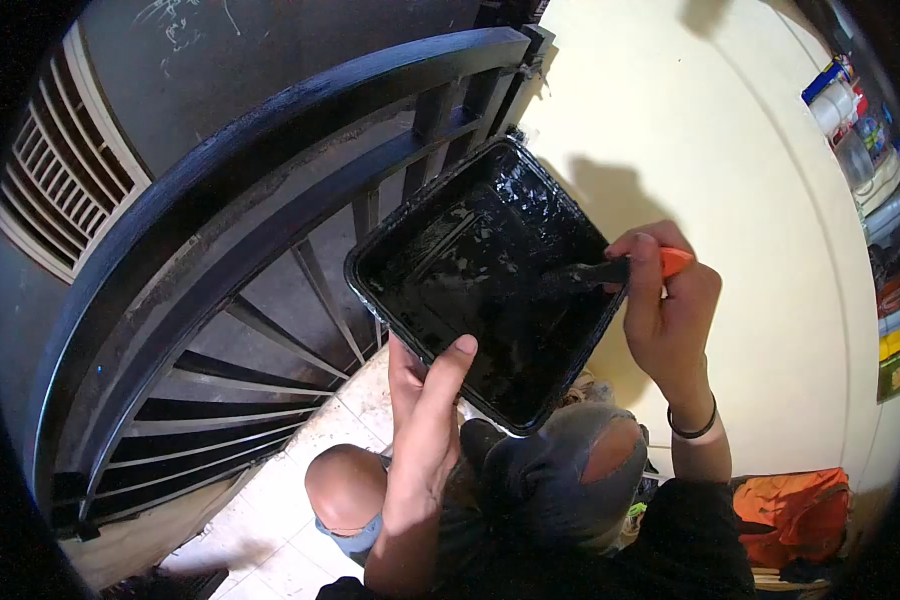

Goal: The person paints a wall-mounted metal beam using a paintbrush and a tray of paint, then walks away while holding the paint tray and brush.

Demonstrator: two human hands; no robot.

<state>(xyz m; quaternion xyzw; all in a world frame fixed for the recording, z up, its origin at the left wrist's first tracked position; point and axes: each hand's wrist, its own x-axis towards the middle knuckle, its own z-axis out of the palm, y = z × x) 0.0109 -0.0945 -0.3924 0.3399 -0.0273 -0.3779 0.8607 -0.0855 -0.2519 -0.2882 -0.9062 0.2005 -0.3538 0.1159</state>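
Gripping the black tray at its near left edge, the person's left hand has its thumb laid over the rim and its fingers tucked beneath. Across from it, at the tray's right corner, the right hand pinches a brush with an orange handle, the head angled down into the tray. So the two hands are apart, one clamped on the tray, the other closed around the brush. From where I stand, the tray looks tilted toward the person, and a glossy black coating smears its inside. A dark band circles the right wrist, to the right of the tray. Just below the tray are the person's knees, one showing through torn denim, the other lower and further left. Left of the tray, a dark curved railing sweeps around with thin bars, and beyond it sits a pale slatted vent. Behind the tray, to the right, rises a cream wall. Tiled floor lies below left of the tray; an orange bag rests well off to its lower right.
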